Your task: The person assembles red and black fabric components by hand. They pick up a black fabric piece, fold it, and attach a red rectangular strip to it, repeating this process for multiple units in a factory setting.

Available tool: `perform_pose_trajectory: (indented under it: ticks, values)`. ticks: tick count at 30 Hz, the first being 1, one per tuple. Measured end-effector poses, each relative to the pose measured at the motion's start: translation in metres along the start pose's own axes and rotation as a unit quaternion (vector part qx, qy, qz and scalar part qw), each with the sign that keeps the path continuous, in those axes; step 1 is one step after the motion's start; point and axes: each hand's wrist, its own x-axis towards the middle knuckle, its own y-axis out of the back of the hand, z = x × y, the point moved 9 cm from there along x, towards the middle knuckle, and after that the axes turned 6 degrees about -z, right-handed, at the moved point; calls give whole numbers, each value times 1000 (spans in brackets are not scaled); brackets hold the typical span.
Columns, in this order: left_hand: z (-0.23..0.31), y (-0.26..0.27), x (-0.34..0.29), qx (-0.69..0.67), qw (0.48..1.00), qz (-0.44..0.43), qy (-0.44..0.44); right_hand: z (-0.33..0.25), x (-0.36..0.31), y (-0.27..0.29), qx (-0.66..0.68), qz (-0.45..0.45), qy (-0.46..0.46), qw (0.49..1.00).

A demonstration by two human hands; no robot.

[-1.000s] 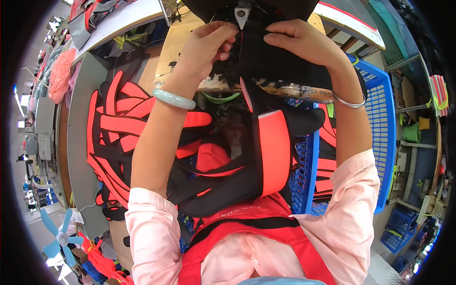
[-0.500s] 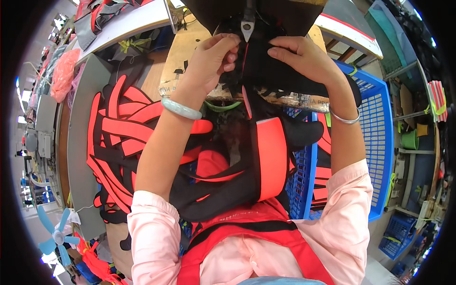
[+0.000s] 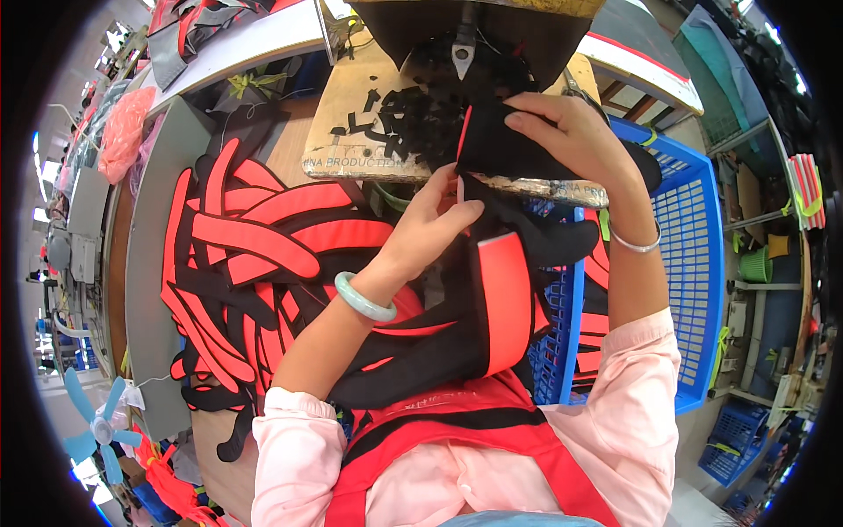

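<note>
A black fabric piece (image 3: 500, 154) with a thin red edge lies over the front of the wooden worktop. My left hand (image 3: 426, 230) pinches that edge just off the worktop's front, thumb and fingers together. Higher up on the right, my right hand (image 3: 569, 139) grips the same piece from above, its thumb and forefinger on the cloth. Behind the cloth, a pointed metal part (image 3: 463, 58) of a dark machine hangs down. From the worktop, black fabric with a broad red panel (image 3: 507, 303) drapes to my lap.
Several red-and-black strips (image 3: 268, 237) are heaped at the left beside a grey panel (image 3: 158, 263). Small black scraps (image 3: 399, 123) litter the wooden worktop (image 3: 338, 158). A blue plastic basket (image 3: 698, 290) holding more strips stands at the right. Scissors (image 3: 572, 86) lie near the machine.
My left hand has come down and toward me from beside the metal part to the worktop's front edge. My right hand has shifted slightly nearer with the cloth, uncovering the scraps.
</note>
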Motion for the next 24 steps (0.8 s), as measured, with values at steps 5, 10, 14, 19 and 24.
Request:
perform_pose_trajectory:
  ticks: [5, 10, 14, 19, 24]
  values:
    - [8, 5, -14, 106, 993, 49, -15, -24, -49, 9, 29, -8, -28, 999]
    - [30, -16, -20, 188, 979, -34, -70, -5, -83, -26, 296, -118, -37, 947]
    - [51, -25, -30, 257, 948, 13, -185, 4, -97, -72, 190, -127, -83, 970]
    - [48, -20, -35, 277, 950, 13, -141, -18, -134, -89, 303, -55, 33, 951]
    - [32, -23, -30, 241, 964, -5, -114, -3, -174, -87, 191, 58, -149, 968]
